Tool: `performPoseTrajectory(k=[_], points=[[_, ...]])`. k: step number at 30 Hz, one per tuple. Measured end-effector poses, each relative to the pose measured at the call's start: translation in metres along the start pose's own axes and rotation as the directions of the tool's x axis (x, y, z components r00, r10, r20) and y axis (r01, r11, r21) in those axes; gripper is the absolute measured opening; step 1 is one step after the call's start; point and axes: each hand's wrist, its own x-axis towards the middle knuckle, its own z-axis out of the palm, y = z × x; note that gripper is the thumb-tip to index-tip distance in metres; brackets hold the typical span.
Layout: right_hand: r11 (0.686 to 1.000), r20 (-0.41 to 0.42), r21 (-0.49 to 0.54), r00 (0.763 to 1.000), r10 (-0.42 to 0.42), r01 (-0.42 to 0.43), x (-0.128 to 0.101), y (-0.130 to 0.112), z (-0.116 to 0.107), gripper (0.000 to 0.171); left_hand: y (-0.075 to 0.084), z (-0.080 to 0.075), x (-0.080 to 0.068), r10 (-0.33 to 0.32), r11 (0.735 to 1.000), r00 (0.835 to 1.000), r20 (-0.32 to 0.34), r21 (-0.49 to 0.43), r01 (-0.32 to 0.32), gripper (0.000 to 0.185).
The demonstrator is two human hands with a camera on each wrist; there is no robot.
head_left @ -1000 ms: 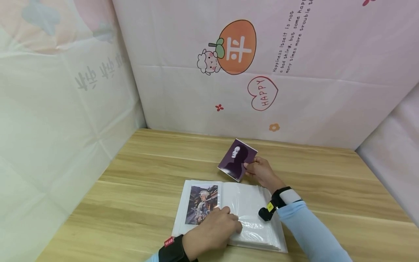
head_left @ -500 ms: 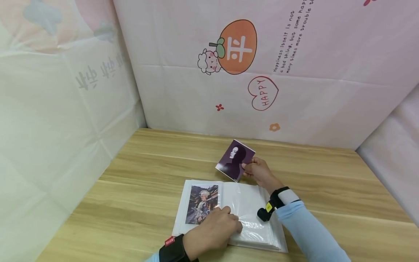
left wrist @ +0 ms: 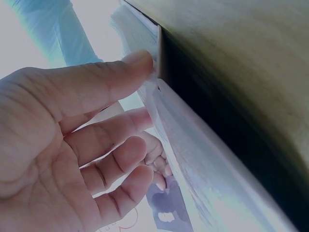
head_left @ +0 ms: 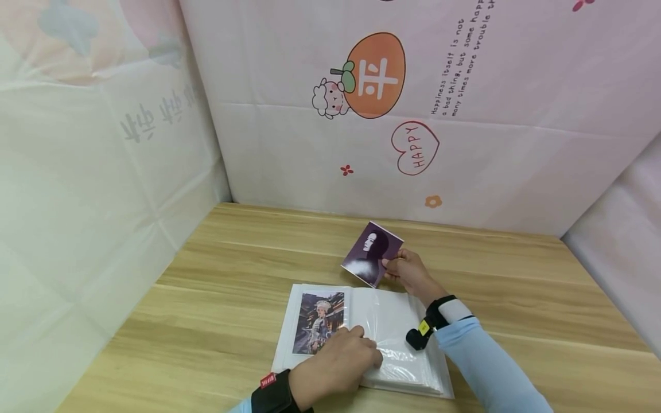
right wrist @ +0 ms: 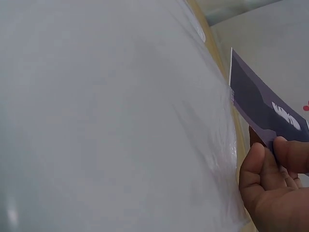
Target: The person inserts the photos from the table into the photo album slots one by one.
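Observation:
My right hand (head_left: 413, 274) pinches a purple photo (head_left: 370, 258) of a figure in profile between thumb and fingers. The photo is tilted just beyond the far edge of an open photo album (head_left: 395, 315). In the right wrist view, a corner of the photo (right wrist: 260, 104) is close to the clear page sleeve (right wrist: 145, 111); whether they touch I cannot tell. My left hand (head_left: 338, 364) rests on the album near its centre fold, fingers loosely bent. The left wrist view has its thumb (left wrist: 111, 82) at the album's near edge by the fold.
A second photo (head_left: 316, 321), of a person in a pale hat, is in the album's left page. The album lies on a wood-grain table (head_left: 217, 287). Printed white cloth (head_left: 289, 155) stands behind the table and along its sides.
The photo in my right hand has shifted very slightly left, and the glare on it has changed. My left hand and the album stay where they were.

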Motion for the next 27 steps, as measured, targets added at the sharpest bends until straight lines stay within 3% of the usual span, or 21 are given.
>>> performPoseTrajectory(k=[17, 27], points=[[0.997, 0.006, -0.082, 1.000, 0.009, -0.008, 0.0009, 0.0029, -0.0070, 0.022, 0.0000, 0.0002, -0.0008, 0.011, 1.000, 1.000, -0.023, 0.006, -0.011, 0.030], [1.000, -0.006, 0.028, 1.000, -0.013, 0.013, -0.0004, -0.0007, -0.0051, 0.026, 0.0002, 0.0006, -0.0006, 0.006, 1.000, 1.000, -0.020, 0.011, -0.006, 0.031]])
